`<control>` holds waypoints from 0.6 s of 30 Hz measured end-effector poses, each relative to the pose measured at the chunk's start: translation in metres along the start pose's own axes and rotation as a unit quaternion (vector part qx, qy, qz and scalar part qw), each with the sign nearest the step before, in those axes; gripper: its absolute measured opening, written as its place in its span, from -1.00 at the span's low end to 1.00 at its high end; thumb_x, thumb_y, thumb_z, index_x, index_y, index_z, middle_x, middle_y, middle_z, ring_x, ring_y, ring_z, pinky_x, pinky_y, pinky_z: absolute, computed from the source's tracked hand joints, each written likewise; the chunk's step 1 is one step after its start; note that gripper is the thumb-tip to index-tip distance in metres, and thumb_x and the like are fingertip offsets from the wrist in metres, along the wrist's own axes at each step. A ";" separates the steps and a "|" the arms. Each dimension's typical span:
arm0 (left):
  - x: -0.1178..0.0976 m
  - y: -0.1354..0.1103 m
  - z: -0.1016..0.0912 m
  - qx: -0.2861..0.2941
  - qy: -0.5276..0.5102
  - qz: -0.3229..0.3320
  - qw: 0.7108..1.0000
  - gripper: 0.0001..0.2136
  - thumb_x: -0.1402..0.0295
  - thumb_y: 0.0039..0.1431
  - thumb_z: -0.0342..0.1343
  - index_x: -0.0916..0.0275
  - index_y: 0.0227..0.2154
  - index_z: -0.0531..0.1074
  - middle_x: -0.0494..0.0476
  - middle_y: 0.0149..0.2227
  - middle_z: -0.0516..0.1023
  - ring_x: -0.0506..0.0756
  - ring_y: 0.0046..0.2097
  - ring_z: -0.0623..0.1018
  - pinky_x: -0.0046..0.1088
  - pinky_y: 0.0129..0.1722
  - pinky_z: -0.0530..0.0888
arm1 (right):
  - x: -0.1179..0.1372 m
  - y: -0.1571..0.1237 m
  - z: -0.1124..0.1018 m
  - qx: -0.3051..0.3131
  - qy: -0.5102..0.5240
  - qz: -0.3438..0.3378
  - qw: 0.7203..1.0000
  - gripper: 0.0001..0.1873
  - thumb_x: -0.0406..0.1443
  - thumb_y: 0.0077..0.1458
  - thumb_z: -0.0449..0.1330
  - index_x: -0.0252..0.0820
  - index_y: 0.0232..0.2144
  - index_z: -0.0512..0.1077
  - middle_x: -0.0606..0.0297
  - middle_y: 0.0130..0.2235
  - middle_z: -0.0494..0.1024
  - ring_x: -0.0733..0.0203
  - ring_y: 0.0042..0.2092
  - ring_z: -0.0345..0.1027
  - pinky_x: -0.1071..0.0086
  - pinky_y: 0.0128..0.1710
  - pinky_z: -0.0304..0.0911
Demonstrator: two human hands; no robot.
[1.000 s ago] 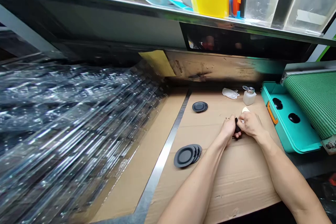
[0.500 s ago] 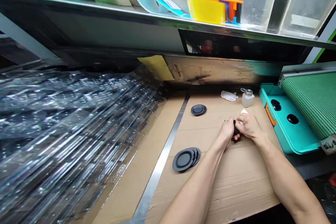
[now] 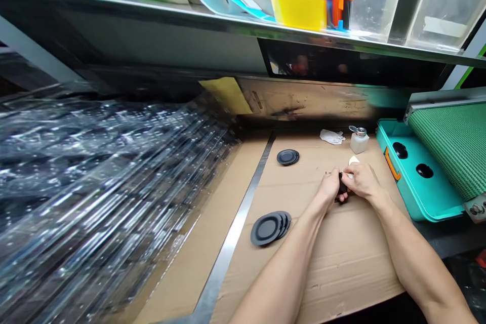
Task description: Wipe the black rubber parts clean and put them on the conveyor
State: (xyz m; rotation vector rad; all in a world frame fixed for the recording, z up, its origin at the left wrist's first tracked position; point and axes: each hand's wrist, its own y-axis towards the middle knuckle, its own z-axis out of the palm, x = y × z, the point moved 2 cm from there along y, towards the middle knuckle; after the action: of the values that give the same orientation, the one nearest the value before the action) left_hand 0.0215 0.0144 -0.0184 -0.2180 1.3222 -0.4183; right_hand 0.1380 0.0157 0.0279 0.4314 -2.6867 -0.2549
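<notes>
My left hand [image 3: 329, 185] and my right hand [image 3: 362, 180] meet over the cardboard, holding a small black part [image 3: 343, 186] between them. The left fingers grip that part, which they largely hide. A white cloth [image 3: 354, 161] sticks out from my right fingertips and presses against the part. A stack of black rubber discs [image 3: 267, 229] lies to the lower left of my left hand. A smaller stack of the same discs [image 3: 287, 157] lies farther ahead.
A pump dispenser bottle [image 3: 359, 141] and a crumpled white rag [image 3: 331, 136] stand beyond my hands. To the right is a teal case with green mesh [image 3: 417, 172]. A metal strip [image 3: 228, 248] edges the cardboard [image 3: 353, 268], with transparent plastic sheets [image 3: 94, 187] on the left.
The view has shifted slightly as my head moved. My hands stay together on the black part, with small finger movements around the white cloth.
</notes>
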 end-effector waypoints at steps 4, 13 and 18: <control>-0.005 -0.003 -0.006 0.022 -0.115 -0.036 0.993 -0.57 0.18 0.39 -0.23 0.33 -0.42 0.41 0.14 -0.67 0.40 0.05 -0.69 0.38 -0.50 -0.74 0.29 | -0.003 0.000 0.001 -0.015 0.038 0.008 0.999 -0.75 -0.27 0.13 0.15 -0.12 -0.54 0.53 0.32 -0.51 0.50 0.28 -0.45 0.26 0.41 -0.41 -0.01; -0.020 -0.009 -0.032 0.103 -0.416 -0.155 0.890 -0.51 0.17 0.43 -0.30 0.49 -0.10 0.41 0.31 -0.39 0.49 -0.05 -0.54 0.40 -0.67 -0.66 0.37 | -0.015 0.002 0.001 -0.168 0.121 0.008 0.978 -0.72 -0.23 0.21 0.10 -0.15 -0.46 0.54 0.25 -0.40 0.56 0.22 -0.33 0.38 0.42 -0.28 0.18; -0.016 -0.005 -0.031 0.100 -0.414 -0.138 0.894 -0.47 0.11 0.42 -0.31 0.48 -0.10 0.44 0.32 -0.38 0.50 -0.03 -0.52 0.41 -0.62 -0.63 0.37 | -0.011 0.002 -0.003 -0.191 0.152 0.013 0.970 -0.66 -0.15 0.32 0.04 -0.16 -0.15 0.57 0.16 -0.23 0.56 0.16 -0.22 0.41 0.37 -0.18 0.26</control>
State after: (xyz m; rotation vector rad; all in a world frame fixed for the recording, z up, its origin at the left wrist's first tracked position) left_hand -0.0125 0.0192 -0.0102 -0.3645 0.3995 -0.6106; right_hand 0.1480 0.0205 0.0270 0.2876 -2.2715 -0.6305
